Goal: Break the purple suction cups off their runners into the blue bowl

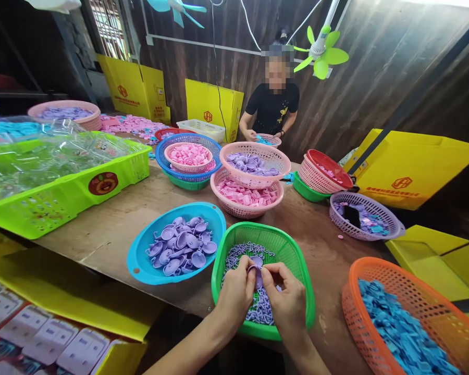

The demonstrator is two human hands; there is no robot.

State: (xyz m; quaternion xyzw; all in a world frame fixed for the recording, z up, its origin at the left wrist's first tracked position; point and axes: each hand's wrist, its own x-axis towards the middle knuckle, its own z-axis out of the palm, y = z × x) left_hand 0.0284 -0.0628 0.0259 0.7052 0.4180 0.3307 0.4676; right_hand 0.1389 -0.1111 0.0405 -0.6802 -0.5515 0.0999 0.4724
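Between the fingertips of both hands is a small purple plastic part with rounded, cup-like ends (258, 277). My left hand (236, 287) pinches its left side, while my right hand (287, 297) is closed on the right side; the fingers hide some of it. Both hands are above a green basket (309, 299) containing many small purple hook-shaped pieces (262, 307). Just left of that basket, a blue basin (139, 271) holds a heap of purple round, dish-like parts (182, 245).
Stacked pink baskets (254, 179) stand beyond the green one. An orange basket (349, 291) of blue pieces is at right, a lime crate (62, 203) of clear packaging at left. A co-worker (272, 107) handles a small basket across the table (101, 242).
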